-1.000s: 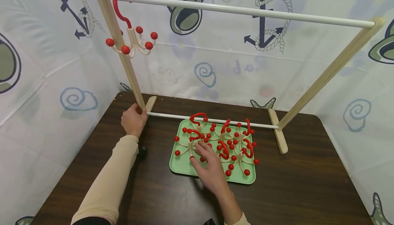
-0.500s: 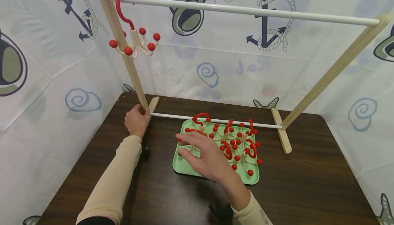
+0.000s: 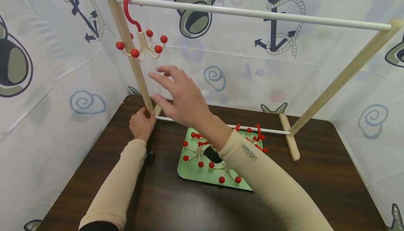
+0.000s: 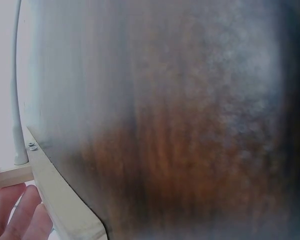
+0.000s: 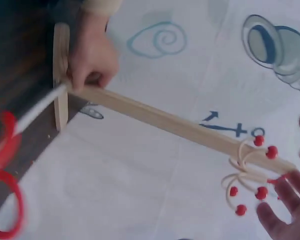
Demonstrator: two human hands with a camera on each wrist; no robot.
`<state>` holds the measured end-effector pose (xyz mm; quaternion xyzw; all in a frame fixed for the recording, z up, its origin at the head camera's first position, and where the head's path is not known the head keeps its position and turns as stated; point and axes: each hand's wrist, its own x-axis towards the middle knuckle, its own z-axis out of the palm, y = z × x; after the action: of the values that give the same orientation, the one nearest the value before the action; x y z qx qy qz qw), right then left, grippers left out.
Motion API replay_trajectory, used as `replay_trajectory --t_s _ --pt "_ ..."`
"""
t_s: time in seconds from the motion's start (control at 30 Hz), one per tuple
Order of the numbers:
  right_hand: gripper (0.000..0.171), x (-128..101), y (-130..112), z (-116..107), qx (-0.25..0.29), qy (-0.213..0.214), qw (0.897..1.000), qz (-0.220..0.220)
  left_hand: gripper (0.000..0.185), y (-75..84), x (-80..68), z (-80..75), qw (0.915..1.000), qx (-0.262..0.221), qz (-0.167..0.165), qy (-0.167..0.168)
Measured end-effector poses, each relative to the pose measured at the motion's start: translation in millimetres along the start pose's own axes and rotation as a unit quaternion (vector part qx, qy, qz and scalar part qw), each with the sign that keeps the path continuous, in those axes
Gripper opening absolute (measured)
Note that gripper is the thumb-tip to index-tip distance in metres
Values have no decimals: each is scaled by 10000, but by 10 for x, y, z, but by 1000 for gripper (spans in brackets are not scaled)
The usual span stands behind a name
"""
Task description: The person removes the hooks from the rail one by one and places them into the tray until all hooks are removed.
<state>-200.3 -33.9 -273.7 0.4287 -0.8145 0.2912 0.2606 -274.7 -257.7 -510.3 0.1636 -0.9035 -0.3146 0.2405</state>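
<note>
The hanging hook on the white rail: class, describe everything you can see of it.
The hanging hook has a red curved top looped over the white rail at its left end, beside the wooden post. Below the red curve, cream arms that look like plastic curl outward and up, each tipped with a red ball. It hangs upright; whether it touches the post is unclear. The right hand, fingers spread, is below it and apart from it.

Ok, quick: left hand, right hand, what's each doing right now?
Left hand: gripping the rack's left post near its base.
Right hand: open, fingers spread, holding nothing, raised below the hanging hook.
</note>
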Motion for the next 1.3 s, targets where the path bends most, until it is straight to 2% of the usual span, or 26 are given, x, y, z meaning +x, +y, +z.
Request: replay_trajectory --t_s 0.07,0.17,0.3,0.43,0.53,0.63,0.83,1.1,1.3 --pt "52 218 0 26 -431 -72 9990 25 21 -4 1 -2 10000 14 -43 -12" --pt "59 517 -24 38 -948 -463 9940 306 21 -2 -3 -7 10000 9 -74 -19" --pt "68 827 -51 28 -1519 -1133 9791 742 20 4 -21 19 10000 -24 -5 -6" --pt "71 1038 -60 -1 -1664 -1628 9657 1149 18 -7 -22 68 10000 9 80 -37" --pt "70 1144 -64 -12 -1483 -1857 9624 1316 18 -12 -18 83 9999 3 139 0" --pt "72 1208 -84 -8 -1341 -2021 9605 1366 18 -20 -17 67 9998 16 181 77" --pt "77 1264 -125 0 -1459 -2138 9561 1373 19 -73 -21 39 9998 61 140 87" --pt "76 1273 -54 -101 -1670 -1960 9586 1217 20 -35 -12 15 10000 66 32 -15" --pt "75 1235 8 -246 -1203 -1723 9679 1382 21 -7 -21 -2 9999 42 -52 -96"
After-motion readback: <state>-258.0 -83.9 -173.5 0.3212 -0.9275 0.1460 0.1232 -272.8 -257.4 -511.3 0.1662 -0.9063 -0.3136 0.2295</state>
